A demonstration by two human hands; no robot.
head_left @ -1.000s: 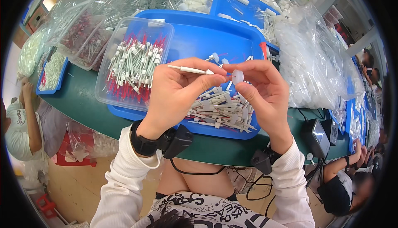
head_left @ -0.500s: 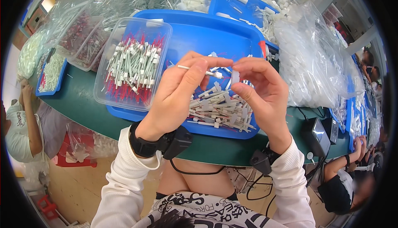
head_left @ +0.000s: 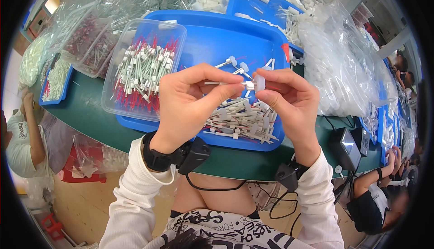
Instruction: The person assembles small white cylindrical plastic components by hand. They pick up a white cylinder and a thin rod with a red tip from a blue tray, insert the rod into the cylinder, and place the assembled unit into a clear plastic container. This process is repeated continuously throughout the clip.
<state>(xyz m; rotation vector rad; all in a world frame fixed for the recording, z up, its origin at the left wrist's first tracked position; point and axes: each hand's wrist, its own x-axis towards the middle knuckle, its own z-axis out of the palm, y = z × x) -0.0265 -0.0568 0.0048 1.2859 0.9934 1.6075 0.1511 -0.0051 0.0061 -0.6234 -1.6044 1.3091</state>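
Note:
In front of me, over a blue tray, my left hand pinches a thin white stick with a white collar near its right end. My right hand pinches a whitish, translucent disc-shaped piece between thumb and fingers. The disc meets the collar end of the stick, and a thin red strand shows on its far side, among my right fingers. Below my hands, a pile of similar sticks, many with whitish pieces on them, lies in the tray. A few more lie beyond my fingers.
A clear plastic box of white sticks with red ends overlaps the tray's left side. More boxes stand farther left. Large clear bags and a dark device are on the right. Other people sit at both sides.
Both hands have come lower and the stick is now level. The disc has moved against its collar, with the red strand emerging beyond it; earlier there was a gap between them.

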